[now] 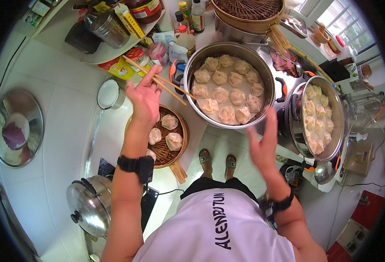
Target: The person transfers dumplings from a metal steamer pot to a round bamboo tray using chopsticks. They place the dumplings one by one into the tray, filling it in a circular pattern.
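My left hand has a pair of wooden chopsticks between its fingers, their tips pointing toward the near left rim of a steel steamer tier. Rows of pleated dumplings sit apart on a pale liner inside that tier. At its lower right rim, my right hand is blurred, fingers apart, holding nothing; whether it touches the rim I cannot tell. Partly hidden under my left forearm is a round bamboo steamer, where several more dumplings lie on a woven base.
A second steel steamer tier with dumplings is on the right. Behind stands a bamboo-topped steamer. To the left are a white bowl, a lidded steel pot and a steel lid. Jars and bottles crowd the back.
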`<state>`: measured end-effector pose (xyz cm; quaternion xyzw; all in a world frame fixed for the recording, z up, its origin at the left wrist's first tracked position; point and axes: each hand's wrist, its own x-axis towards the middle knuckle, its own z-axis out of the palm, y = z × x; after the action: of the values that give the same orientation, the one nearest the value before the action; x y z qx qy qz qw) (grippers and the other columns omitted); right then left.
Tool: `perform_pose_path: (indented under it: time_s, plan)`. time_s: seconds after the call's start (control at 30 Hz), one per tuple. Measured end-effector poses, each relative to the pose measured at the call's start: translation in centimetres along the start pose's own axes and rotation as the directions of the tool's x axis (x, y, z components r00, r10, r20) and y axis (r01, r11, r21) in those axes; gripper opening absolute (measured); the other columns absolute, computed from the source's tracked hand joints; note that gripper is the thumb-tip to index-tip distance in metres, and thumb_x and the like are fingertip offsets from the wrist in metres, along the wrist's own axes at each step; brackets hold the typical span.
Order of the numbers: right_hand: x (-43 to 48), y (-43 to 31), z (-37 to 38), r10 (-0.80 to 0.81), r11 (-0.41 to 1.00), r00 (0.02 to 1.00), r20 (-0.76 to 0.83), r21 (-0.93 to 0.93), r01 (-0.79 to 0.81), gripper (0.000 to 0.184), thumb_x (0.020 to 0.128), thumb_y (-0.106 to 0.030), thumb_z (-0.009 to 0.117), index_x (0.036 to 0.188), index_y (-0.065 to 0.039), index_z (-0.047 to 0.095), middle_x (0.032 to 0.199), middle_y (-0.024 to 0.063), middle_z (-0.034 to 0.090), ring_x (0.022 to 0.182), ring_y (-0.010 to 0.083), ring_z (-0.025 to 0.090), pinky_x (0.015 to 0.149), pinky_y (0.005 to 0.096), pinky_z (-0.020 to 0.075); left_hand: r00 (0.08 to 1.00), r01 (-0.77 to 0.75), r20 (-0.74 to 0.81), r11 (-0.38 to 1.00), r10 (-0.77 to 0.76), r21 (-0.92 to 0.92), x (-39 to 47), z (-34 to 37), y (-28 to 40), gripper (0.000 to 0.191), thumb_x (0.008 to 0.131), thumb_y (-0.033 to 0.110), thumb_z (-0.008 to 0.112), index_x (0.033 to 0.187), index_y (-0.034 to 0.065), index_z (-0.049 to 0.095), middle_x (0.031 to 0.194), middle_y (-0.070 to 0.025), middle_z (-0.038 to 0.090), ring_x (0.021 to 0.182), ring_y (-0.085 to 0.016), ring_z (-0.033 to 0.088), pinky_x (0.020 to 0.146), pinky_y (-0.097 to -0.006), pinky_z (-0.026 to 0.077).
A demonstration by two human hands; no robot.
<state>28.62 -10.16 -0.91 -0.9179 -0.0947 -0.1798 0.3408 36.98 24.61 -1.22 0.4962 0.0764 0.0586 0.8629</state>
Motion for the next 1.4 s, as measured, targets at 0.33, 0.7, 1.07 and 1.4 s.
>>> perform_pose_path:
  time_s: [0.33, 0.7, 1.07, 1.4]
  plan:
    - [5.6, -1.2, 3.5, -0.142, 0.989, 0.950, 0.278, 0.011, 0.145, 0.010, 0.088, -0.012, 0.074, 0.092, -0.003, 0.073, 0.079, 0.0142, 0.067, 0.069, 0.0286, 0.066, 0.062, 0.0391, 0.0511, 0.995, -0.100, -0.029, 0.988, 0.097, -0.120, -11.0, 0.5, 4.6, 0.106, 0.094, 0.079, 0.030, 0.152, -0.0081, 0.043, 0.145, -0.0177, 0.054, 0.132, -0.034, 0.055, 0.115, -0.0545, 0.040]
    - [10.5, -2.9, 12.2, 0.100, 0.955, 0.719, 0.687, -0.270, 0.124, 0.033, 0.085, -0.038, 0.077, 0.088, -0.005, 0.078, 0.089, 0.0202, 0.074, 0.086, 0.0390, 0.072, 0.075, 0.0473, 0.0560, 0.944, -0.174, -0.300, 0.980, 0.139, -0.092, -23.3, -0.8, 2.5, 0.112, 0.090, 0.086, 0.033, 0.153, -0.0070, 0.042, 0.146, -0.0175, 0.053, 0.128, -0.032, 0.057, 0.112, -0.0525, 0.043]
    - [11.0, -0.6, 15.1, 0.106, 0.916, 0.727, 0.678, -0.352, 0.194, 0.041, 0.079, -0.035, 0.076, 0.090, 0.005, 0.076, 0.096, 0.0291, 0.072, 0.092, 0.0452, 0.072, 0.083, 0.0495, 0.0575, 0.842, -0.236, -0.518, 0.966, 0.149, -0.106, -30.1, 0.2, -1.4, 0.114, 0.088, 0.088, 0.032, 0.154, -0.0046, 0.041, 0.149, -0.0161, 0.051, 0.130, -0.033, 0.055, 0.113, -0.0548, 0.041]
    - [11.3, 1.7, 15.8, 0.052, 0.906, 0.788, 0.613, -0.361, 0.222, 0.039, 0.077, -0.035, 0.079, 0.087, 0.002, 0.076, 0.096, 0.0260, 0.074, 0.095, 0.0423, 0.072, 0.083, 0.0497, 0.0574, 0.839, -0.239, -0.524, 0.965, 0.150, -0.106, -31.7, -2.0, -1.1, 0.115, 0.088, 0.088, 0.031, 0.154, -0.0058, 0.040, 0.149, -0.0174, 0.051, 0.129, -0.033, 0.055, 0.112, -0.0536, 0.042]
